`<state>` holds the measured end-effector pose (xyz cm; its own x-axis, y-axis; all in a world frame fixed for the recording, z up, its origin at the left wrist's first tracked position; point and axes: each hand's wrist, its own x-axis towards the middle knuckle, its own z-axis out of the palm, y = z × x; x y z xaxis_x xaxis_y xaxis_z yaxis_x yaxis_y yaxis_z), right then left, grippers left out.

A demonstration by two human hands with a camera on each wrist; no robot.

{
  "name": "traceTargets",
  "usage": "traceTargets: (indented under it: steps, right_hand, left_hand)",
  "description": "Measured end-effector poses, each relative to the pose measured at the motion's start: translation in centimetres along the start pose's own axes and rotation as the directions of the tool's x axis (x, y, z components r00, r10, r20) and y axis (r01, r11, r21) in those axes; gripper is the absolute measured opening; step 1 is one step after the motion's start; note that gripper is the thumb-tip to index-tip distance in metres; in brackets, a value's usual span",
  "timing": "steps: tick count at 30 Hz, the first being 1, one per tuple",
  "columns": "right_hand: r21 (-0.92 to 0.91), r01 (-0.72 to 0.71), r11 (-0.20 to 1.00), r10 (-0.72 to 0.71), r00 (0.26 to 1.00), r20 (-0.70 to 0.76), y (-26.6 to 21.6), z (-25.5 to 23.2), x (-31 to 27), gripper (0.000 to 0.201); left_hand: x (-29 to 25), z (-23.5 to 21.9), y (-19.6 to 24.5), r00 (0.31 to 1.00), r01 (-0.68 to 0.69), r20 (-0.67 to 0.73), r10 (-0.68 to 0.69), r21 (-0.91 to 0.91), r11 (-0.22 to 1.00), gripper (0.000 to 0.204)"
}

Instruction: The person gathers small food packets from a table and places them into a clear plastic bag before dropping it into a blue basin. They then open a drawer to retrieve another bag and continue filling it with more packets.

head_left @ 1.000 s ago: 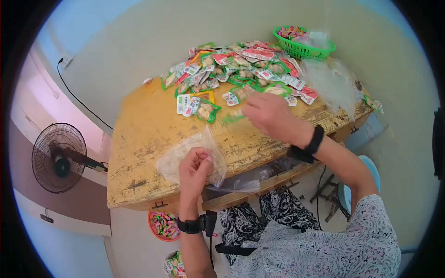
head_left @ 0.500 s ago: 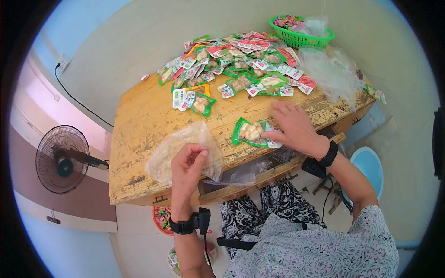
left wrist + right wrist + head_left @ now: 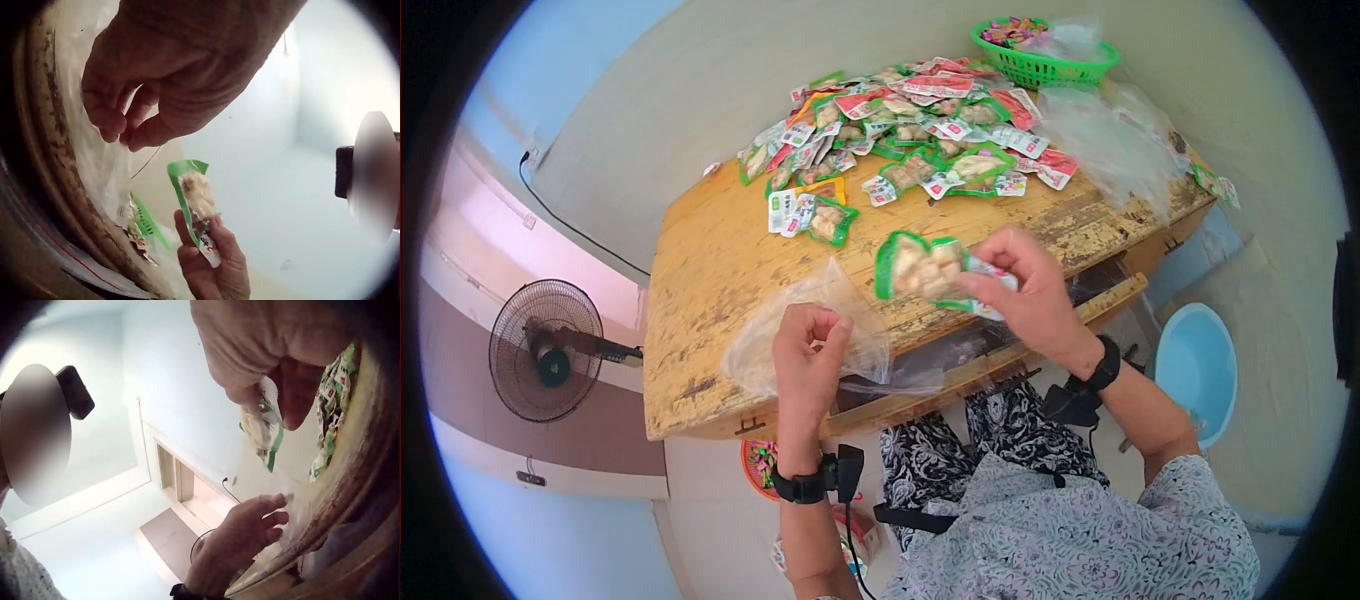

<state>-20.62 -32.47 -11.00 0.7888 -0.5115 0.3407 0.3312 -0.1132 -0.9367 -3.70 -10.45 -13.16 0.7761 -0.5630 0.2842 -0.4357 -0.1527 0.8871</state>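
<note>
My right hand point(image 3: 1030, 295) holds a small snack packet point(image 3: 922, 270) by its printed white end, raised above the front of the table. The packet has green edges and a see-through window with pale chunks inside. To its left, my left hand point(image 3: 810, 345) pinches the edge of a clear plastic bag point(image 3: 752, 342) between thumb and fingertips. That bag lies spread on the table's front edge, partly covered by the hand. In the left wrist view the packet point(image 3: 199, 194) stands upright from the right fingers, below the left hand point(image 3: 181, 69).
A heap of similar packets point(image 3: 910, 130) covers the back of the worn yellow table point(image 3: 700, 290), with two packets point(image 3: 830, 222) lying in front. More clear bags point(image 3: 1100, 140) and a green basket point(image 3: 1040, 70) are at the back right. A drawer point(image 3: 990, 375) stands pulled out at the front.
My right hand came back from the heap with the packet, lowered it to the table front, then took hold of its white end and lifted it. The left hand stayed at the bag.
</note>
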Motion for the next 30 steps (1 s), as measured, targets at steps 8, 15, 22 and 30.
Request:
traceTargets:
  steps: [8, 15, 22, 30]
  right_hand:
    - [-0.341, 0.126, 0.931, -0.084, 0.987, 0.136, 1.2, 1.5, -0.7, 0.02]
    - [-0.213, 0.019, 0.977, 0.046, 0.955, 0.292, 1.9, 1.3, 1.1, 0.019]
    - [0.085, 0.015, 0.996, -0.012, 0.999, -0.039, 3.4, 4.2, 2.1, 0.022]
    - [-0.152, -0.015, 0.988, 0.056, 0.962, 0.269, 3.8, 4.2, 1.9, 0.026]
  left_hand:
    - [-1.0, 1.6, 2.6, 0.995, 0.099, 0.033, -0.094, -0.195, 0.976, 0.009]
    - [-0.9, 2.9, 3.6, 0.999, -0.025, -0.052, 0.014, -0.227, 0.974, 0.006]
    - [-1.1, 4.1, 3.4, 0.987, -0.127, -0.142, 0.078, -0.376, 0.918, 0.004]
    - [-2.6, 3.2, 3.5, 0.996, 0.091, 0.039, -0.083, -0.305, 0.948, 0.006]
